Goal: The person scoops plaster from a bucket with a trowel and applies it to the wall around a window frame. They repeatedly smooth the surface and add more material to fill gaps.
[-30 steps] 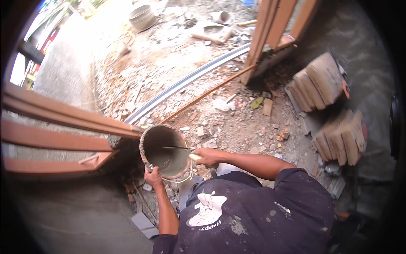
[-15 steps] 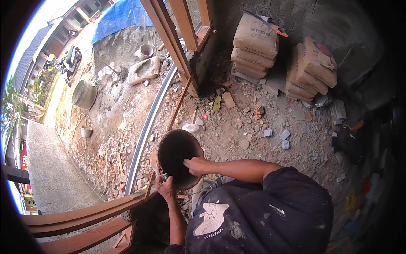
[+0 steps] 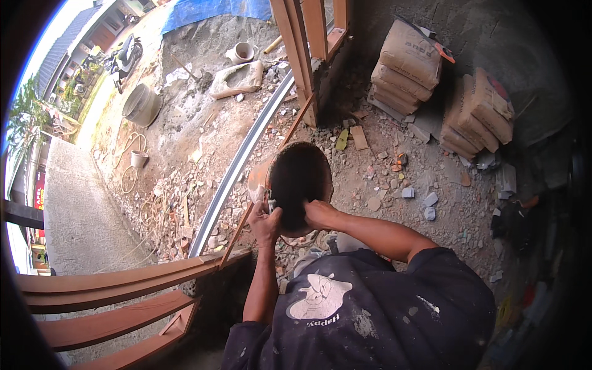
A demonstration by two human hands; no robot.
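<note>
Now bucket [image 3: 300,185] between both grips, left hand [image 3: 266,223], right hand [image 3: 319,213].

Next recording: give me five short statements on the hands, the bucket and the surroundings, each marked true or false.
1. Both hands grip the bucket at its near rim. True: the left hand and the right hand are both on it.
2. The bucket's inside looks dark. True.
3. The stacked cement sacks lie at the person's left. False: they stand at the upper right, by the wall.
4. A blue tarpaulin lies at the top of the view. True.
5. The right hand holds a trowel clear of the bucket. False: it rests on the bucket's rim, and no trowel shows in it.
</note>
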